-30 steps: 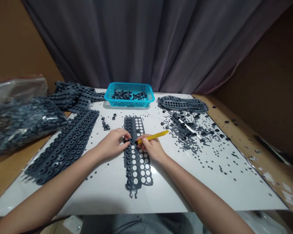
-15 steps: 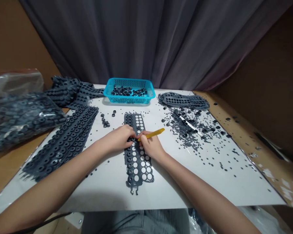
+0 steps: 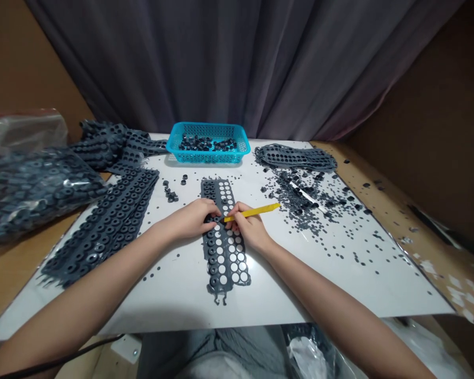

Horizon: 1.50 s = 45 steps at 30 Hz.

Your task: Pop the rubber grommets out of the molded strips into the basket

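My right hand (image 3: 249,228) grips a yellow plastic pry tool (image 3: 253,212), whose tip reaches the dark grey perforated rubber strip (image 3: 209,252) lying lengthwise on the white board. My left hand (image 3: 189,220) lies on the strip's left side, its fingertips pinching the rubber beside the tool tip. Black rubber rings fill the strip's left column. White board shows through round holes on its right side (image 3: 231,252). My hands hide the strip's middle.
A teal plastic basket (image 3: 208,143) holds black rubber rings at the back. Rubber sheets lie stacked left (image 3: 102,229), bagged in clear plastic (image 3: 35,189), and at back right (image 3: 296,157). Many small black discs and scraps are scattered rightward (image 3: 300,205). Curtain hangs behind.
The yellow tool has swung from pointing up-right to nearly level. My hands have stayed close together at the strip, and the whole view has shifted slightly upward.
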### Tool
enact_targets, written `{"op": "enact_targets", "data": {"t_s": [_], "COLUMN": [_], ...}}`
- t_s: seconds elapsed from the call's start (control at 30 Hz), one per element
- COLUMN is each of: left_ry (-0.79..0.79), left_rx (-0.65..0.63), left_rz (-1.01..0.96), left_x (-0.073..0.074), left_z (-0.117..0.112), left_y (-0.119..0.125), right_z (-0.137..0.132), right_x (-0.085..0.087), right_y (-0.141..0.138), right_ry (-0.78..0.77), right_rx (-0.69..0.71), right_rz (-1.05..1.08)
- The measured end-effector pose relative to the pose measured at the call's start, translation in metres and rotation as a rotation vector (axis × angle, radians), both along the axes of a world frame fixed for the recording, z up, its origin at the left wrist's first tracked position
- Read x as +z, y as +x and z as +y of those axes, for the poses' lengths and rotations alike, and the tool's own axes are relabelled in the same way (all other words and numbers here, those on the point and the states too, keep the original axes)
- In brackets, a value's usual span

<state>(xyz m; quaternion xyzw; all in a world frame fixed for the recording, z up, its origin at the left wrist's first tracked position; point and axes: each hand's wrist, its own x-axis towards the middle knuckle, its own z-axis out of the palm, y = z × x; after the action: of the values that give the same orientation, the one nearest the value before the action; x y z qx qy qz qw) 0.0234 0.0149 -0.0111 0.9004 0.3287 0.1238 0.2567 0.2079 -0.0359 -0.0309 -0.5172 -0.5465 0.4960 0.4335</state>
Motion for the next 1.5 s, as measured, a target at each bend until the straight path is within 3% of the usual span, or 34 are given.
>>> {"op": "enact_targets", "data": {"t_s": [0.23, 0.43, 0.97, 1.17, 1.33, 1.5], "left_ry": [0.044, 0.075, 0.092, 0.2, 0.258, 0.423], "left_rx": [0.021, 0.036, 0.059, -0.002, -0.042, -0.07], "left_rz": [-0.006, 0.005, 0.028, 0.092, 0.171, 0.317], "left_x": [-0.001, -0.004, -0.002, 0.0, 0.002, 0.0], "left_z": [-0.009, -0.013, -0.017, -0.017, -0.016, -0.022], "left_y": [0.001, 0.001, 0.002, 0.005, 0.006, 0.011], "right_z": [-0.001, -0.001, 0.001, 0.003, 0.003, 0.002], "right_x": [-0.001, 0.0, -0.003, 0.001, -0.004, -0.008], "right_y": [0.0, 0.002, 0.0, -0.005, -0.004, -0.004], "right_ry": [0.057, 0.005, 0.07, 0.148, 0.141, 0.138], "right_rx": [0.001, 0.022, 0.015, 0.016, 0.006, -0.013], "right_rz": [-0.099, -0.031, -0.11, -0.215, -0.176, -0.158]}}
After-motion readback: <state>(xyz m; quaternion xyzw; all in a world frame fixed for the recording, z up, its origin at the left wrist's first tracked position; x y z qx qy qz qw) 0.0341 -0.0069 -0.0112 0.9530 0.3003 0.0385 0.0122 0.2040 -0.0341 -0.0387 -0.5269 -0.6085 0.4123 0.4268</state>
